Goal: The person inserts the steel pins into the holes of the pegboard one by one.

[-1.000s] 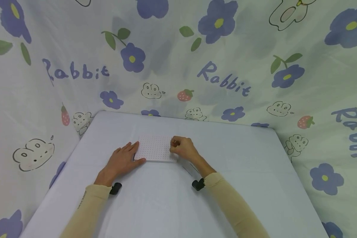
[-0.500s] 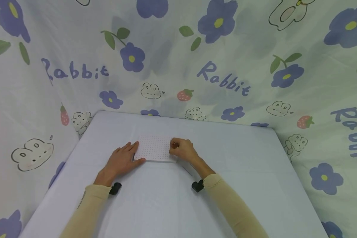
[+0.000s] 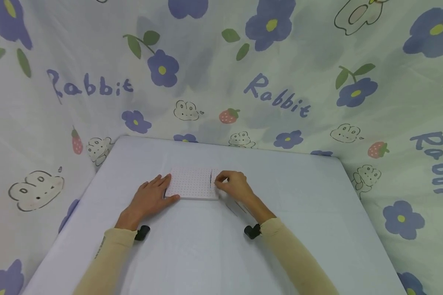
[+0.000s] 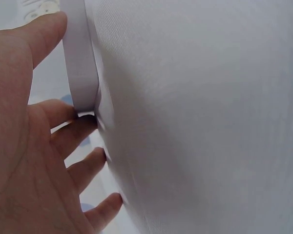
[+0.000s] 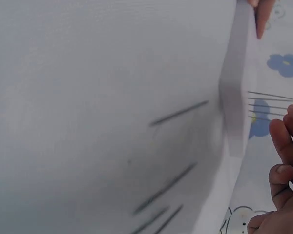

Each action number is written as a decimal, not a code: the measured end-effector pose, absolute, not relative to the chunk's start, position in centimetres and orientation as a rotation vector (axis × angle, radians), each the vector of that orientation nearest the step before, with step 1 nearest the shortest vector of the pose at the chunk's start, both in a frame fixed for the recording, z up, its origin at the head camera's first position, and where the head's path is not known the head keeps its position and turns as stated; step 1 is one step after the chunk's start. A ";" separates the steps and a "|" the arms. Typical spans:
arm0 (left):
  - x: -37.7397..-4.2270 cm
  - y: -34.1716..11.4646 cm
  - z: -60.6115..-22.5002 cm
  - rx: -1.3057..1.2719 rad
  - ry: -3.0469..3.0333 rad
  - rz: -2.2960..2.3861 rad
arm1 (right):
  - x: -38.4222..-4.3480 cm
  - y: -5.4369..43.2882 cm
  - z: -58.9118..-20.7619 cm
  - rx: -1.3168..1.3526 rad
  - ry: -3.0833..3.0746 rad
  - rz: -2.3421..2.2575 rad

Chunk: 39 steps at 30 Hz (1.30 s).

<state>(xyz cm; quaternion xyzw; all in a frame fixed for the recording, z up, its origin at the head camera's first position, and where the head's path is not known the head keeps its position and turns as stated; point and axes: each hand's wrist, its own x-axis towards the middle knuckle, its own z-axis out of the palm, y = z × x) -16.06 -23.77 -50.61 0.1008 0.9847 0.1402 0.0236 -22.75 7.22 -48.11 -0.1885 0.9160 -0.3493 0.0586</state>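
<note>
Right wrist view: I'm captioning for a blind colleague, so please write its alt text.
A right hand close to thin dark rods that project from a white board, seen edge-on. Loose rods lie on the white cloth, and part of the left hand shows at the board's far end.

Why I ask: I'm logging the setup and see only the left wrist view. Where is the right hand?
Observer: In the head view, the right hand is beside thin upright pins that stand on the right part of the board. Whether it holds one, I can't tell.
Operator: Thanks. Does anything lie loose on the table near that hand?
Observer: Yes. The right wrist view shows several loose pins, dark and thin, lying on the table near the board.
</note>
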 end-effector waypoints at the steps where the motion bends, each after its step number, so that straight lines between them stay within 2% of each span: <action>1: -16.1 -23.8 -50.6 0.315 3.051 0.437 | -22.7 7.6 -47.9 -0.569 2.780 -1.069; 10: -16.3 -24.0 -51.0 0.325 3.056 0.438 | -21.2 12.0 -46.9 -0.399 2.842 -1.166; 23: -16.3 -24.0 -50.9 0.311 3.044 0.454 | -17.2 18.3 -49.0 -0.127 2.924 -0.988; 32: -16.2 -24.0 -51.0 0.316 3.047 0.461 | -13.9 19.0 -50.4 -0.053 3.024 -0.816; 39: -16.3 -23.9 -51.1 0.324 3.046 0.442 | -12.9 18.8 -51.2 -0.081 3.119 -0.746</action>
